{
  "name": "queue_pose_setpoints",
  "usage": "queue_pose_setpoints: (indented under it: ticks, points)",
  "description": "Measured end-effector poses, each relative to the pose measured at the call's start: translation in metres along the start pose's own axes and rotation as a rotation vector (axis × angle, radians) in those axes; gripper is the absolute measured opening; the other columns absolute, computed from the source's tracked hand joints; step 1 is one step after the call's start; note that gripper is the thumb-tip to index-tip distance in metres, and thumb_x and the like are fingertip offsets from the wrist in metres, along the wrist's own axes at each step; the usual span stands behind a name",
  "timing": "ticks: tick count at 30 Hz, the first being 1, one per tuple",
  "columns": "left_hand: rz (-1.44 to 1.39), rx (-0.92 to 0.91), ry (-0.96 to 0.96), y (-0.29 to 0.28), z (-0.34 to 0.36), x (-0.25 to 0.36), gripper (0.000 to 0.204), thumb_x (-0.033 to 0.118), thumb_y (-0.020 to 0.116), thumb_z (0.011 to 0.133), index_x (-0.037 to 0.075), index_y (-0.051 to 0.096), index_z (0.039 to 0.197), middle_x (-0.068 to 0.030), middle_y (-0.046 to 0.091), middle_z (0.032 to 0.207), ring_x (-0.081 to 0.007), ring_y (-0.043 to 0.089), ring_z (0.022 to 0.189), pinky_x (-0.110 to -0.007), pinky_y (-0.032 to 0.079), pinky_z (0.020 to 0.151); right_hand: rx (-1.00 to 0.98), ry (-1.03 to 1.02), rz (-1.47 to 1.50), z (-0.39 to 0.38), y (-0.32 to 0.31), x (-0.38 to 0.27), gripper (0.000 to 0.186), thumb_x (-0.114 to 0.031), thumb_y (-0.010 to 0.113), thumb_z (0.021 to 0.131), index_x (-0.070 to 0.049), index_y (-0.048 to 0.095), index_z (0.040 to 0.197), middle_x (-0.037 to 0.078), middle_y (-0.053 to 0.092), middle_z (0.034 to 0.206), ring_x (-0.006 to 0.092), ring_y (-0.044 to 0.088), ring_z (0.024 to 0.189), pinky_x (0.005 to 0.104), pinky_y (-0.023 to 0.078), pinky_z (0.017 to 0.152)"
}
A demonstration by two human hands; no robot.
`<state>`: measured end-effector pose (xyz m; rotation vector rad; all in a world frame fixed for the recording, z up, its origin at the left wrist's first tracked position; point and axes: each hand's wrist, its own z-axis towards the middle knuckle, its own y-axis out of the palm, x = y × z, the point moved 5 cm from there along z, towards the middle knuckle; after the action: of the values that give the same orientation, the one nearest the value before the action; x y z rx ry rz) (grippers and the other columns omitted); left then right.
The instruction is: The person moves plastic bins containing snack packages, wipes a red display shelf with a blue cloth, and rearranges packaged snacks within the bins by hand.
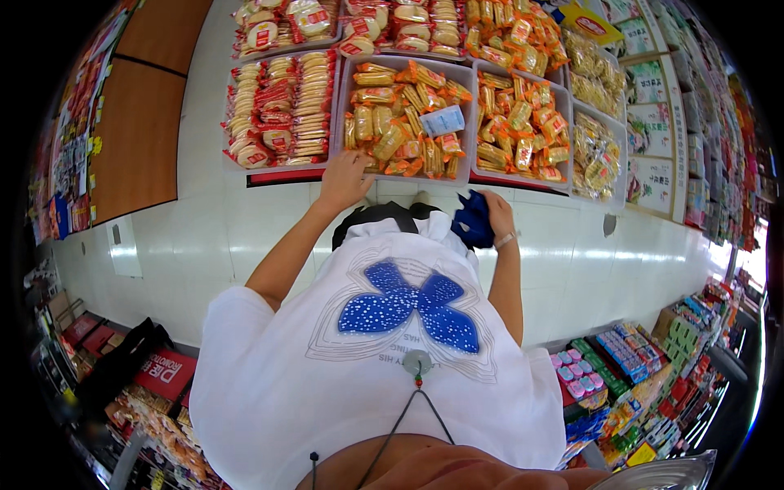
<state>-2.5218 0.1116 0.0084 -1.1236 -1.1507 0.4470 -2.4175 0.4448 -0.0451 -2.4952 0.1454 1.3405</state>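
Note:
My left hand (345,177) rests at the front left corner of a clear plastic bin (467,155). Its fingers reach over the rim, slightly bent and apart, beside the packets, and I see nothing held in them. Inside that bin lie many wrapped snack packets (392,140) in orange and clear film, with a pale blue label card (442,121) on top. Lower and to the right, my right hand (498,216) is closed around a dark blue cloth (474,220), which hangs bunched beside my hip. A band circles that wrist.
Left of the bin stands a tray of red-wrapped round flat cakes (275,110). To its right are another bin of orange packets (523,131) and a bin of clear-wrapped snacks (596,155). Stocked shelves (735,122) line the right side, and a wooden panel (135,139) stands left.

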Motion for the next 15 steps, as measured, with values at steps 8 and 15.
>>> queue_pose_setpoints:
  ticks: [8, 15]
  points:
    - [0.053, 0.227, 0.028, 0.021, -0.031, 0.004, 0.025, 0.011, 0.066, 0.071, 0.008, 0.061, 0.096, -0.0076, 0.052, 0.097, -0.0269, 0.051, 0.095, -0.037, 0.043, 0.079, 0.083, -0.118, -0.673, 0.059, 0.047, 0.006, 0.038, -0.035, 0.056, 0.082, 0.002, 0.06, 0.091, 0.022, 0.063, 0.085, 0.0346, 0.06, 0.079, 0.0398, 0.046, 0.072]
    - [0.005, 0.249, 0.016, 0.018, -0.017, -0.01, 0.016, 0.014, 0.068, 0.071, 0.011, 0.064, 0.085, -0.0052, 0.053, 0.09, -0.0244, 0.053, 0.087, -0.036, 0.044, 0.072, 0.257, -0.08, -0.643, 0.067, 0.054, -0.015, 0.04, -0.035, 0.053, 0.083, 0.003, 0.06, 0.09, 0.025, 0.062, 0.087, 0.0405, 0.06, 0.086, 0.0434, 0.046, 0.076]
